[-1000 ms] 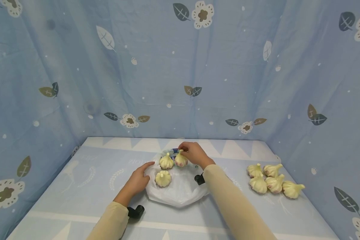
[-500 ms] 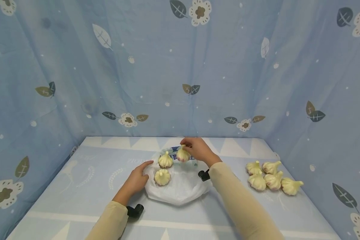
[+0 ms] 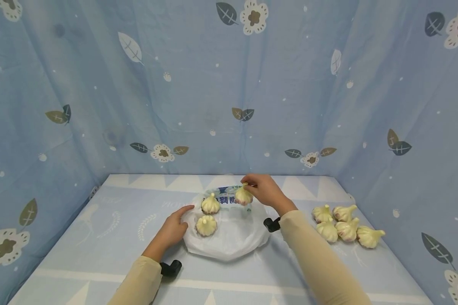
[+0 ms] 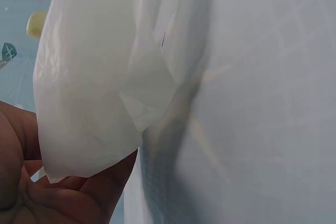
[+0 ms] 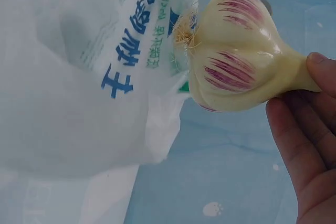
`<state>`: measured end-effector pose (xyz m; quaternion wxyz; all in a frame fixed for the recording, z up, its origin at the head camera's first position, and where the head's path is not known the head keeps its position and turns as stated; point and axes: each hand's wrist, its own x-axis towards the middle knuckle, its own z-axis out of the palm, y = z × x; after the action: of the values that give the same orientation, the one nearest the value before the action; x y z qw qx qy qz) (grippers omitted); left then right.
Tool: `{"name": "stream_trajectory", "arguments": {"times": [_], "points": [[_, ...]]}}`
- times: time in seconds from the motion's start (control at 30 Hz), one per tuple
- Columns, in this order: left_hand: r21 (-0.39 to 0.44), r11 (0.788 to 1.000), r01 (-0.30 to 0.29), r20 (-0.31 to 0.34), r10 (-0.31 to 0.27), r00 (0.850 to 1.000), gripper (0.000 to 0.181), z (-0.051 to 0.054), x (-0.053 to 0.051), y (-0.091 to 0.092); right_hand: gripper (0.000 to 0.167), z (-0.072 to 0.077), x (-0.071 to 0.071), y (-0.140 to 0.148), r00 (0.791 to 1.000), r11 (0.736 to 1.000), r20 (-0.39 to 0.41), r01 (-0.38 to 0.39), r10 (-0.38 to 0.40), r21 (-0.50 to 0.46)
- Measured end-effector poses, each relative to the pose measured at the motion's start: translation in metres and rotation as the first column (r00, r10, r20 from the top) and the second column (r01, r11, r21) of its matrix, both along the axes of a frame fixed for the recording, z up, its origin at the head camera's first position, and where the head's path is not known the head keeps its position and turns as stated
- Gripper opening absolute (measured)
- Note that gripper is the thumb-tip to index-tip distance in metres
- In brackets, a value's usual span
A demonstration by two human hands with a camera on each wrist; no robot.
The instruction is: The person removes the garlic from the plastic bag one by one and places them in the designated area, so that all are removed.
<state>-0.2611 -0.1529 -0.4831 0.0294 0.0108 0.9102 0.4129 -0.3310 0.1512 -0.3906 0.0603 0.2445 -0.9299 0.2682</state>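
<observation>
A white plastic bag (image 3: 233, 237) with blue print lies in the middle of the table. On it, toward its left side, sit two garlic bulbs, the farther one (image 3: 210, 204) and the nearer one (image 3: 206, 225). My right hand (image 3: 265, 190) pinches a third garlic bulb (image 5: 236, 56) by its stem over the bag's far right part; its root end faces the bag in the right wrist view. Against the bag's left edge rests my left hand (image 3: 173, 228), index finger and thumb spread apart. In the left wrist view the bag partly hides its fingertips.
Several more garlic bulbs (image 3: 347, 226) lie grouped near the right edge of the table (image 3: 99, 237). A patterned blue curtain (image 3: 198, 84) hangs behind and along both sides. Each wrist carries a small black device.
My right hand has moved to the right with the garlic bulb, away from the bulb beside it, uncovering more blue print on the bag. The left hand stays about where it was.
</observation>
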Motion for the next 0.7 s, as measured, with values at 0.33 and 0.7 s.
{"name": "stream_trajectory", "arguments": {"times": [0.33, 0.7], "points": [[0.000, 1.000, 0.001, -0.002, -0.001, 1.000, 0.061, 0.000, 0.000, 0.000, 0.021, 0.002, 0.007, 0.028, 0.998, 0.999, -0.061, 0.030, -0.031, -0.010], [-0.005, 1.000, -0.009, 0.009, 0.010, 1.000, 0.060, 0.002, 0.004, 0.001, 0.022, 0.004, 0.018, 0.052, 0.995, 0.995, -0.059, 0.082, -0.086, -0.057]]}}
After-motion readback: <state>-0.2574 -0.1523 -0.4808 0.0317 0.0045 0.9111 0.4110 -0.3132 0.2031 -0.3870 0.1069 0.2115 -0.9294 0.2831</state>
